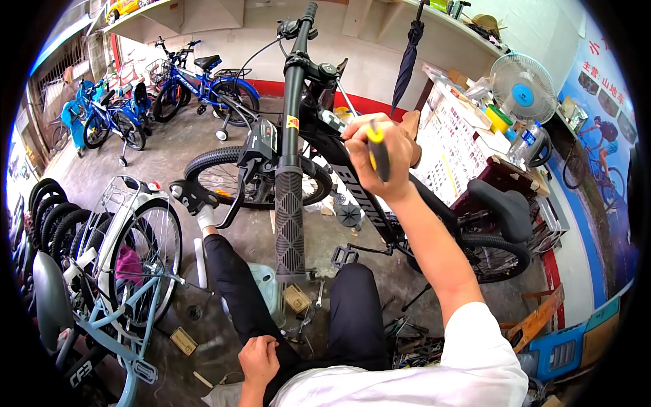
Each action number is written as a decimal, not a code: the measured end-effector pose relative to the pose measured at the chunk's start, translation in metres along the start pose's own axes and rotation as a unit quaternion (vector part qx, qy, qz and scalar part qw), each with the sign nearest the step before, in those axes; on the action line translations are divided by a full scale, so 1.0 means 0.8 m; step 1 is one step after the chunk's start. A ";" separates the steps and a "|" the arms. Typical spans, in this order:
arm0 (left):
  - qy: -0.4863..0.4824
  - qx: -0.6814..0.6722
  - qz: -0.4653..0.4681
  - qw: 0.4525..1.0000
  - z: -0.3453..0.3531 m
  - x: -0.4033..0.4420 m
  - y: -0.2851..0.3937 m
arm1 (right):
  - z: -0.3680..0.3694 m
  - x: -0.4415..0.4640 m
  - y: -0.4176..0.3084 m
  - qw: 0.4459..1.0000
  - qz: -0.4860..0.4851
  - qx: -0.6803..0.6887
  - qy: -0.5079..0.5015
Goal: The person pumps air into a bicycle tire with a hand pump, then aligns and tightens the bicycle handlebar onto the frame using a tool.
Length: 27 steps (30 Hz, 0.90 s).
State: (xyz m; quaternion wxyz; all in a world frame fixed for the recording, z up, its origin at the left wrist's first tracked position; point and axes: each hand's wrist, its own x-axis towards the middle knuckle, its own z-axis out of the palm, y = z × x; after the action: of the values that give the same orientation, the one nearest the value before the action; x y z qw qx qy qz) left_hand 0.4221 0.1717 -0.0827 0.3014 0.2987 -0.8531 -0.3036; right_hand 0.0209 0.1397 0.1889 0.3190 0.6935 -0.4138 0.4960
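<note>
My right hand (pixel 383 156) is closed round a screwdriver (pixel 377 142) with a yellow and black handle, raised beside the black bicycle frame (pixel 352 180). Where the tool's tip is cannot be made out. My left hand (pixel 259 361) rests on my thigh with its fingers curled in, and nothing shows in it. In front of me the black handlebar (pixel 293 108) runs lengthwise, its ribbed grip (pixel 289 217) towards me. A black device (pixel 260 144) is mounted beside the bar. The front wheel (pixel 217 178) lies to the left of the bar.
A light blue bicycle (pixel 122 319) stands at the left, near several tyres (pixel 57 217). Blue children's bicycles (pixel 196 85) are at the back left. A fan (pixel 522 91) stands at the right. On the floor are a blue stool (pixel 268 288), a wrench (pixel 319 294) and loose tools (pixel 413 346).
</note>
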 end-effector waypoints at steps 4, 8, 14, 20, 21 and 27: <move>-0.007 0.000 -0.007 1.000 0.003 0.002 0.000 | 0.005 -0.011 -0.011 0.994 0.024 0.104 -0.023; -0.007 -0.004 0.008 1.000 0.003 0.006 0.003 | 0.005 -0.020 -0.012 0.993 0.042 0.099 -0.039; 0.009 -0.037 -0.032 0.999 0.001 0.012 0.007 | -0.005 -0.027 0.000 0.992 0.029 0.109 -0.061; -0.007 -0.039 -0.023 0.999 0.008 0.014 0.008 | 0.022 -0.024 -0.041 0.918 0.162 0.353 0.077; -0.008 -0.037 -0.022 0.999 0.009 0.015 0.009 | 0.025 -0.026 -0.043 0.927 0.154 0.330 0.088; 0.011 -0.031 -0.012 0.999 -0.002 0.018 0.010 | 0.028 -0.003 -0.054 0.995 0.076 0.051 0.037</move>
State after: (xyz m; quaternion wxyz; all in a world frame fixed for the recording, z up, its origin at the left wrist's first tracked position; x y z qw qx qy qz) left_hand 0.4116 0.1664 -0.0712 0.3158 0.3027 -0.8366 -0.3299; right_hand 0.0686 0.1409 0.1788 0.2593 0.6567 -0.4275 0.5645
